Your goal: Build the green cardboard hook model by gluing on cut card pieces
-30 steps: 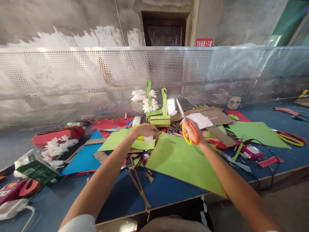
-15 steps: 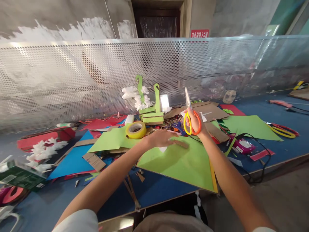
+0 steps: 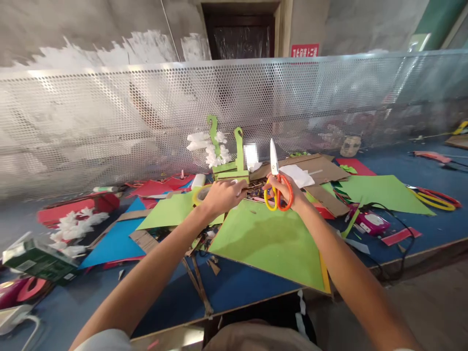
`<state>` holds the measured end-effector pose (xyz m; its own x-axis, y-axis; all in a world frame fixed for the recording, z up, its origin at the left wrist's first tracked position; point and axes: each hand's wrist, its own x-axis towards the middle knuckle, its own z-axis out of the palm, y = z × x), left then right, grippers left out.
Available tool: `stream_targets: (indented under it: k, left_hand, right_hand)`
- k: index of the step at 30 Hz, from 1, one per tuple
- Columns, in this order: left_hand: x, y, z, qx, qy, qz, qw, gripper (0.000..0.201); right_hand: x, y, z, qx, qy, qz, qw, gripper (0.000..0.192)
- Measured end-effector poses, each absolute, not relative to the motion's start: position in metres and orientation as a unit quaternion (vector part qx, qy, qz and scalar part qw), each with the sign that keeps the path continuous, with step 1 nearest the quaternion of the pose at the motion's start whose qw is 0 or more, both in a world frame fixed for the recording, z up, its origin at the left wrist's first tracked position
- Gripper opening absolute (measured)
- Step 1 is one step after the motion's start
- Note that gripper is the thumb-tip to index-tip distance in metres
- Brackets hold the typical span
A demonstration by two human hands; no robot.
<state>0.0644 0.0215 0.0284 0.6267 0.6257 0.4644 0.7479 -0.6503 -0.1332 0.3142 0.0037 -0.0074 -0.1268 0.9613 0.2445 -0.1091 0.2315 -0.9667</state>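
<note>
My one head cam looks forward and down over the blue table (image 3: pixel 252 287), close in; the edges look kinda warped.

The left hand (image 3: pixel 223 195) covers most of the yellow tape roll (image 3: pixel 199 194) and hides what its fingertips pinch, a small blurred patch (image 3: pixel 250 154) sits behind, and the green box (image 3: pixel 36 261) is cut by the left edge.
</note>
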Motion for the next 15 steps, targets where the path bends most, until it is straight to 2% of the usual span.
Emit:
stream_targets:
  k: [3,6,10,13,15]
  left_hand:
    - [0.055,0.018,0.026,-0.89,-0.305,-0.215,0.262,0.029]
    - [0.05,0.023,0.022,-0.896,-0.253,-0.222,0.289,0.033]
    - [0.035,0.04,0.027,-0.913,-0.264,-0.223,0.216,0.027]
    - [0.018,0.049,0.039,-0.893,-0.341,-0.265,0.123,0.042]
    - [0.011,0.05,0.048,-0.876,-0.382,-0.288,0.064,0.043]
  right_hand:
    - [0.297,0.0,-0.014,-0.367,-0.562,0.541,0.507,0.055]
    - [0.28,-0.002,-0.019,-0.374,-0.553,0.531,0.522,0.053]
    - [0.273,-0.001,-0.02,-0.388,-0.576,0.48,0.535,0.051]
    - [0.278,0.001,-0.019,-0.405,-0.624,0.419,0.52,0.049]
    - [0.281,0.001,-0.02,-0.419,-0.666,0.368,0.496,0.043]
